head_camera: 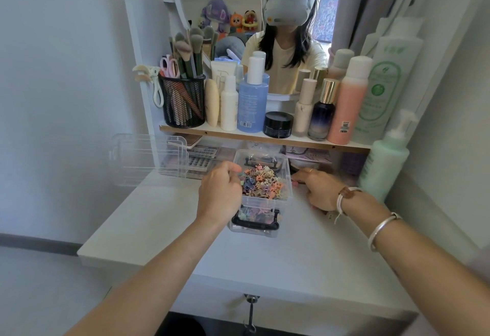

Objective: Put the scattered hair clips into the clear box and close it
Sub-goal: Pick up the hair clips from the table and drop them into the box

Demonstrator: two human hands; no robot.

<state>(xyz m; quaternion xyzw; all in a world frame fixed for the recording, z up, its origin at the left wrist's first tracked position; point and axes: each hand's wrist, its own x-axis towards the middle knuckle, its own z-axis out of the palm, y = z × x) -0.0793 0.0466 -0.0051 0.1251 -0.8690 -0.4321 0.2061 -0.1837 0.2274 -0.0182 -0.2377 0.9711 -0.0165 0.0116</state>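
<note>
Left grip (221,185) pinches hair clips (262,181) over clear box (287,176); right grip (318,189) apparently on clip, unclear.

Open clear box (285,174) heaped with pastel hair clips (262,181) on a white desk (164,219); left hand (220,189) at its rim, right hand (318,187) beside it.

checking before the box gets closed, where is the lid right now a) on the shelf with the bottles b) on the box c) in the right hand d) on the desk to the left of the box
d: the clear lid lies on the desk left of the open box, with no hand on it.
</note>
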